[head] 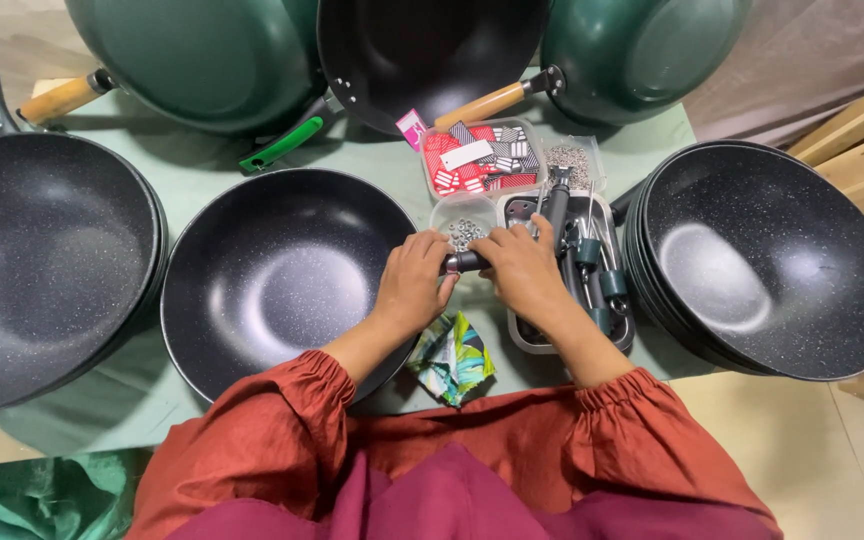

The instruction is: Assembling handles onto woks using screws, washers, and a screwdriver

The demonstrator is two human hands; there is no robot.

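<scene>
My left hand (414, 283) rests at the right rim of a black speckled wok (272, 280) in front of me and grips the near end of a dark handle piece (465, 262). My right hand (522, 270) closes on the same dark handle from the right side, above a grey tray (624, 330) that holds several dark green handles. Both hands meet just below a small clear tub of silvery screws (466, 232). Rust-orange sleeves cover my forearms.
A stack of black woks (767, 260) stands at the right, another big wok (47, 260) at the left. Green-backed woks with wooden handles (202, 60) lean at the back. Clear tubs hold red and white tags (482, 158) and washers (572, 165). A crumpled colourful wrapper (452, 355) lies near me.
</scene>
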